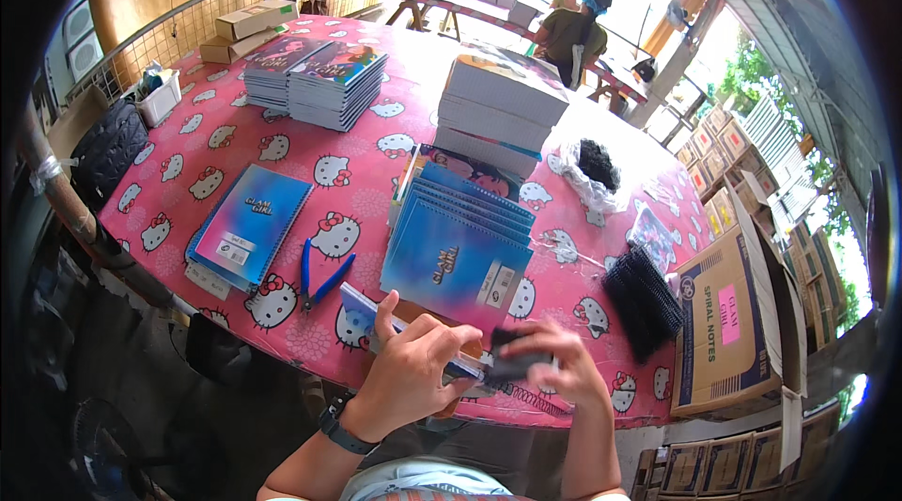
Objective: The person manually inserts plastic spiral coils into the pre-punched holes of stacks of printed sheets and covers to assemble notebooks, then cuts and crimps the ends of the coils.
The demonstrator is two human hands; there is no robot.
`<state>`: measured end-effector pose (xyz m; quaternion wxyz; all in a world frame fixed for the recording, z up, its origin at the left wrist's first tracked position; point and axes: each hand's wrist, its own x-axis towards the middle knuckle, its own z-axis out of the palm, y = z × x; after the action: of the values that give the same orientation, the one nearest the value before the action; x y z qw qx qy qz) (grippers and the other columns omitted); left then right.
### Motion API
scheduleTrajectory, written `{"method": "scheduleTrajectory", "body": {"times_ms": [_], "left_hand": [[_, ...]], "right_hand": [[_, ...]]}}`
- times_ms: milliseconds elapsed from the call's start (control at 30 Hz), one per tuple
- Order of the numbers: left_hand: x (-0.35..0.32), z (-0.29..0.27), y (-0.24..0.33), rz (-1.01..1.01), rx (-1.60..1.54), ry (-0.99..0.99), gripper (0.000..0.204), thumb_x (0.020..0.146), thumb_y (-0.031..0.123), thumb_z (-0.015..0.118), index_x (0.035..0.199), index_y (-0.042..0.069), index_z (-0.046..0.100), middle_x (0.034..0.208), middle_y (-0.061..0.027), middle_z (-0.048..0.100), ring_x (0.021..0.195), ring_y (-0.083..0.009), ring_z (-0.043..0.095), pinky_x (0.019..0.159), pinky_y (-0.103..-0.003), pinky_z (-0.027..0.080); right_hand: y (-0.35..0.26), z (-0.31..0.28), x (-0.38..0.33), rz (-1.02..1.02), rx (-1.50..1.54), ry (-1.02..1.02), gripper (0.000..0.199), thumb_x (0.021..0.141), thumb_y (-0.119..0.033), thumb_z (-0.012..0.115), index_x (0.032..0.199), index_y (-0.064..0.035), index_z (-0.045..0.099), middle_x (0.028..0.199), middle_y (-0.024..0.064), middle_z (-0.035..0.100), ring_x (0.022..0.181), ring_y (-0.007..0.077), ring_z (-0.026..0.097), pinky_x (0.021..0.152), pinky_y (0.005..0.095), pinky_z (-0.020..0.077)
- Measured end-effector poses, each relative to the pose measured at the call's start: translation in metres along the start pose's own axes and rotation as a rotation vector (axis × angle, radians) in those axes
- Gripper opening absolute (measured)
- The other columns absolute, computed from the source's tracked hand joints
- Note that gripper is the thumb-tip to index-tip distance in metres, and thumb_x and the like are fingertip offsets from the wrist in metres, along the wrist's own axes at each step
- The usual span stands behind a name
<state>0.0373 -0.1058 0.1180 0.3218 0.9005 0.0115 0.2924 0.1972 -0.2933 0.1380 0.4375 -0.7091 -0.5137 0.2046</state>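
At the table's near edge my left hand (418,365), with a dark watch on the wrist, is closed around a notebook (357,316) tilted up on its edge. Beside the notebook's right end, my right hand (556,360) grips a dark, block-like object (512,355), smeared by motion. A thin dark spiral coil (534,398) extends right from the notebook's end, below that hand. Just beyond my hands lie several overlapping blue spiral notebooks (451,261). Blue-handled cutting pliers (319,280) rest left of them, next to a smaller pile of blue notebooks (252,224).
A tall stack of unbound books (503,106) and two shorter stacks (334,87) stand farther back. Right of centre are a bundle of black coils (644,299) and a plastic bag with black pieces (597,167). An open carton (728,313) borders the right. A person (573,36) is beyond the table.
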Motion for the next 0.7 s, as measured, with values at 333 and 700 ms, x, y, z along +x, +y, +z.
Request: {"method": "scheduleTrajectory", "body": {"times_ms": [333,700], "left_hand": [[-0.001,-0.011,-0.003,-0.063,0.200,0.170,0.049,0.061,0.034,0.082,0.103,0.018,0.061,0.091,0.0037,0.059,0.108,-0.0176,0.053,0.107,-0.068,0.000],[-0.005,-0.014,-0.023,-0.031,0.165,0.141,0.033,0.065,0.038,0.079,0.084,0.015,0.064,0.087,0.0028,0.061,0.100,-0.0168,0.056,0.112,-0.063,0.006]], "right_hand": [[-0.009,-0.003,0.012,-0.017,0.248,-0.002,0.072,0.070,-0.067,0.065,0.103,-0.0027,0.072,0.111,0.0226,0.062,0.102,0.0292,0.058,0.091,0.0378,0.0408],[0.006,0.017,0.037,0.202,0.047,-0.093,0.056,0.079,-0.054,0.064,0.105,-0.0045,0.070,0.113,0.0180,0.062,0.109,0.0288,0.056,0.094,0.0400,0.0409]]}}
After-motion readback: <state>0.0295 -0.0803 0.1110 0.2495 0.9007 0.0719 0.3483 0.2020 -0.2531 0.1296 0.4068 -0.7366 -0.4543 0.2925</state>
